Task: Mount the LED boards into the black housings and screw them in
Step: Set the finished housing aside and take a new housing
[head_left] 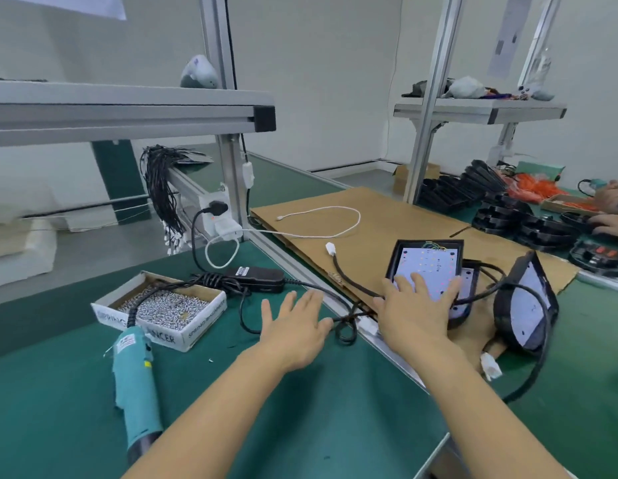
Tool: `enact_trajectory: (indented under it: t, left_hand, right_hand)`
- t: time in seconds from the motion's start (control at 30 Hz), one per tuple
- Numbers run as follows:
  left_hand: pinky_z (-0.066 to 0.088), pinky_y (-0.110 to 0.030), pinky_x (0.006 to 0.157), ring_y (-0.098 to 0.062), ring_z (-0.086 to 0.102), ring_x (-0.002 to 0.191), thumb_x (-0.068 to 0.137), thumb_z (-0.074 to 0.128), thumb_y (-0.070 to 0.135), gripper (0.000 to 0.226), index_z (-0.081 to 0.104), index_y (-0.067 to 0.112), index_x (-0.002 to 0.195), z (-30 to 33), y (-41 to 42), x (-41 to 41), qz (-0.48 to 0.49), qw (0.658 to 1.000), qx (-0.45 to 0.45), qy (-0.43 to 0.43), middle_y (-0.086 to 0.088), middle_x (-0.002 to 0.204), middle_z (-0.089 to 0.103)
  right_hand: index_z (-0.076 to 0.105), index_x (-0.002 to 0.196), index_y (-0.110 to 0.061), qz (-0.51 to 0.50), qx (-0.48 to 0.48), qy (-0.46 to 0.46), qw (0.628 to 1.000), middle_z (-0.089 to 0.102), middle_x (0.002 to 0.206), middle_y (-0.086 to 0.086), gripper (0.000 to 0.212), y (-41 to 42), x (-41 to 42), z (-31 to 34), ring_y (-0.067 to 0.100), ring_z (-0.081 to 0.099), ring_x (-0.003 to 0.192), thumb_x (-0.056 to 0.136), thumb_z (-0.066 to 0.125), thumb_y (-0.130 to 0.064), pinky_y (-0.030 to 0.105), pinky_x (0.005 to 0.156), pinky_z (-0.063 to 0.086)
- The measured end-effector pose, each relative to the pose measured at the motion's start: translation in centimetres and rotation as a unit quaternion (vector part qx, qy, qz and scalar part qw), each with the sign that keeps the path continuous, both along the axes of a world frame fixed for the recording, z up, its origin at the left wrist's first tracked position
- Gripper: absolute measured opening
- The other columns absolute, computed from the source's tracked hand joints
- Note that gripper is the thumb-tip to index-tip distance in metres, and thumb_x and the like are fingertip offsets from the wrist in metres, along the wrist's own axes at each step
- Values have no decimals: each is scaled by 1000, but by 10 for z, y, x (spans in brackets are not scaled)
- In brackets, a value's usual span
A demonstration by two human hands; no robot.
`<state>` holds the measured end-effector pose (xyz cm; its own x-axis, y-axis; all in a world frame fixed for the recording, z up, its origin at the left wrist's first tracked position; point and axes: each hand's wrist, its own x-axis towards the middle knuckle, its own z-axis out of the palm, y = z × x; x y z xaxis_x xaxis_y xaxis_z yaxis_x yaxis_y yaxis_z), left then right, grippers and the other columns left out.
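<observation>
Hands reach out over a green desk [300,426]. The right hand [416,307] lies flat on a white LED board [426,271], fingers straight and spread, its grip open and pressing the board down into a black housing [400,252] that sits on a sheet of cardboard [387,216]. The housing leans on a second one just behind it, whose details are mostly hidden. A third black housing [525,305] with a white board inside stands tilted on its edge just to the right, a black cable [355,281] looping around both. The left hand [295,328] hovers above the desk with fingers straight and spread, grip open, holding nothing.

A teal electric screwdriver [136,385] lies on the desk at the lower left, its cord running up past a cardboard box of small screws [162,307]. A black power adapter [257,274] rests just beyond the box. A white cable [321,219] loops across the cardboard. Far right, stacks of empty black housings [528,226] sit near another person's hands [611,210].
</observation>
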<state>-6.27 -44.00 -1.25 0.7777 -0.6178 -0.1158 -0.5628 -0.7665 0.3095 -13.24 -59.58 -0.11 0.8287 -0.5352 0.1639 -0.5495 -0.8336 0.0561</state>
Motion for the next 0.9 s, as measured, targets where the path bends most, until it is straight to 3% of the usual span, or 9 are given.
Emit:
enact_trajectory:
  t: [0.13, 0.3, 0.4, 0.7, 0.9]
  left_hand:
    - [-15, -54, 112, -18, -12, 147, 102, 18, 44, 57, -4, 26, 152, -2, 42, -5, 43, 998, 32, -13, 10, 160, -9]
    - [-13, -54, 112, -15, -15, 146, 100, 17, 49, 60, -7, 30, 152, -11, 118, -18, 119, 991, 57, -35, 13, 159, -14]
    - [-11, -54, 113, -16, -14, 146, 100, 15, 50, 60, -10, 29, 151, -16, 166, -25, 179, 980, 77, -39, 14, 159, -15]
    - [-5, -55, 114, -16, -11, 147, 101, 15, 48, 58, -6, 30, 151, -24, 262, -40, 299, 951, 74, -36, 13, 159, -13]
    - [-1, -51, 115, -12, -4, 147, 100, 27, 45, 58, 8, 27, 152, -26, 331, -50, 370, 922, 42, -102, 13, 160, 3]
  right_hand:
    - [34, 140, -24, 96, 28, -20, 995, 36, 144, -4, 42, 49, 14, -6, 19, 18, 140, 102, 21, -38, 73, 103, -9]
    - [17, 150, -25, 210, 78, 13, 974, 18, 157, -3, 53, 127, 27, -23, 19, 5, 147, 102, 12, -47, 69, 102, -18]
    - [19, 149, -24, 275, 83, 6, 958, 18, 157, -2, 53, 175, 32, -27, 20, 5, 147, 101, 15, -47, 68, 102, -21]
    - [12, 151, -23, 398, 62, 23, 915, 9, 160, 4, 54, 283, 43, -30, 22, -1, 147, 102, 18, -45, 66, 97, -27]
    - [8, 152, -25, 446, 15, 51, 893, 6, 160, 5, 55, 316, 38, -39, 24, -3, 148, 102, 21, -46, 66, 89, -34]
